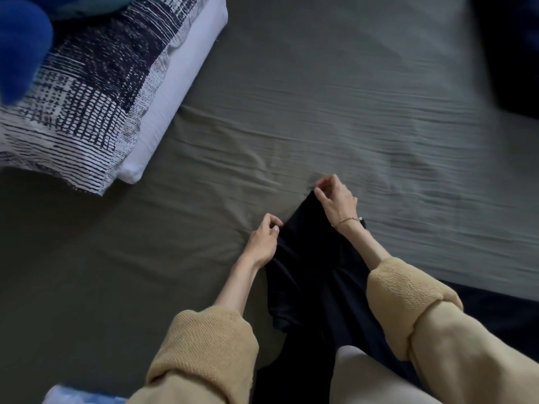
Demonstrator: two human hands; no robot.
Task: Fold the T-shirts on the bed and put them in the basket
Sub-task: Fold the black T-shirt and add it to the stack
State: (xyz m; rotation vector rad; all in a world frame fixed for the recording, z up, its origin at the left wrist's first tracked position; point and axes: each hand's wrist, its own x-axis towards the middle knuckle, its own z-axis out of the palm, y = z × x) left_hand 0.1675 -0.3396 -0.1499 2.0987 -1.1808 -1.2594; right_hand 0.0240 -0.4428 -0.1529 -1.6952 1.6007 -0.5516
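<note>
A person in rolled tan sleeves kneels at the edge of a bed (320,97), working a dark T-shirt (315,275) laid on the grey-green sheet. The left hand (264,240) pinches the garment's left edge between thumb and curled fingers; the right hand (335,199), a thin bracelet (347,220) at the wrist, pinches the far tip of the cloth in the same way. Each grip is closed on fabric.

The shirt lies as a narrow strip, its long axis running from the person's lap away toward the middle of the bed, tilted slightly to the right. The right hand holds the far end and the left sits nearer along the side, so the garment stretches back toward the body from both grips; any further fold would likely bring the far end toward the near one.

A patterned navy-and-white pillow (96,97) lies well apart at upper left, with a blurred blue object (20,45) beyond it. A dark mass (513,53) sits at upper right, too dim to identify. No basket is in view, and the open sheet ahead of the hands holds only wrinkles.
</note>
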